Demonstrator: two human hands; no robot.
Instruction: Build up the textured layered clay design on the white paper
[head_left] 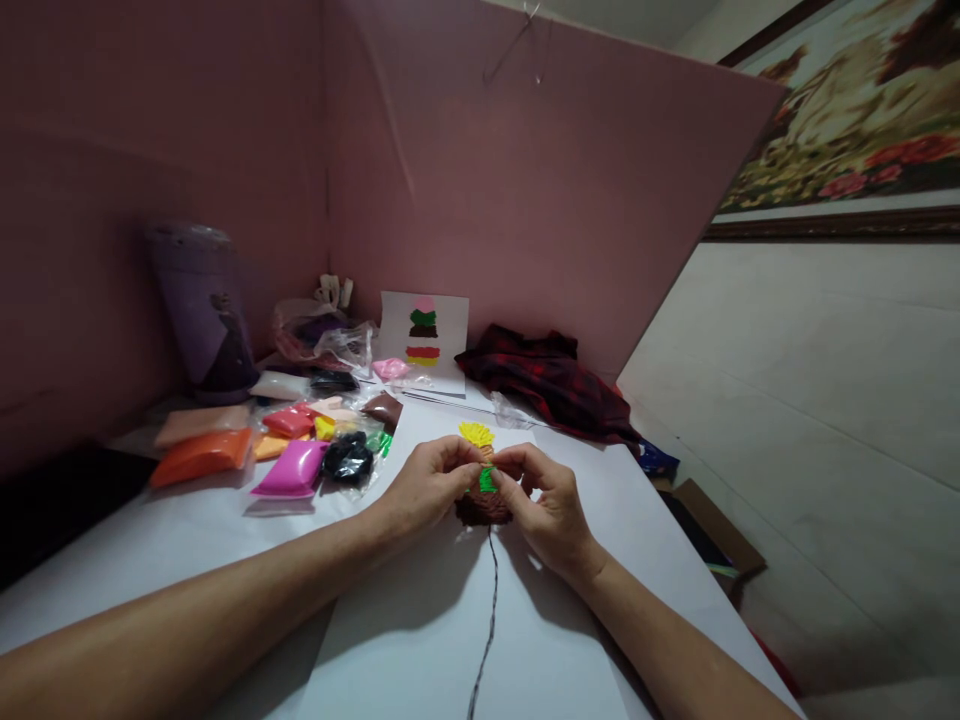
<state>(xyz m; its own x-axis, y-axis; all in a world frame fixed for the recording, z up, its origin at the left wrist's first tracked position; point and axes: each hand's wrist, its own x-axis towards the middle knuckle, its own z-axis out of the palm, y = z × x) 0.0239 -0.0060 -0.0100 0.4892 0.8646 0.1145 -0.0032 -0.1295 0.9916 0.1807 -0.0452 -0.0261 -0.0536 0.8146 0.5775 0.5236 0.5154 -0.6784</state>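
Note:
On a white sheet of paper point(420, 600) lies a flat clay picture with yellow strands point(476, 434) at the top, a small orange part below, and a textured brown clay shape point(482, 512) at the bottom. A thin dark twisted strand point(493, 600) runs from the brown shape toward me. Green clay point(488, 480) shows between my thumbs, over the brown part. My left hand point(427, 487) pinches at its left side, thumb and forefinger together. From the right, my right hand point(551, 507) pinches the same spot, and its fingertips nearly meet the left ones. The fingers partly cover the green clay.
At left lie several clay packets, including magenta point(292, 470), orange point(202, 460) and black point(349, 458). A purple canister point(202, 310) stands behind them. A card with coloured clay layers point(457, 340) leans at the back, beside a dark red checked cloth point(547, 380).

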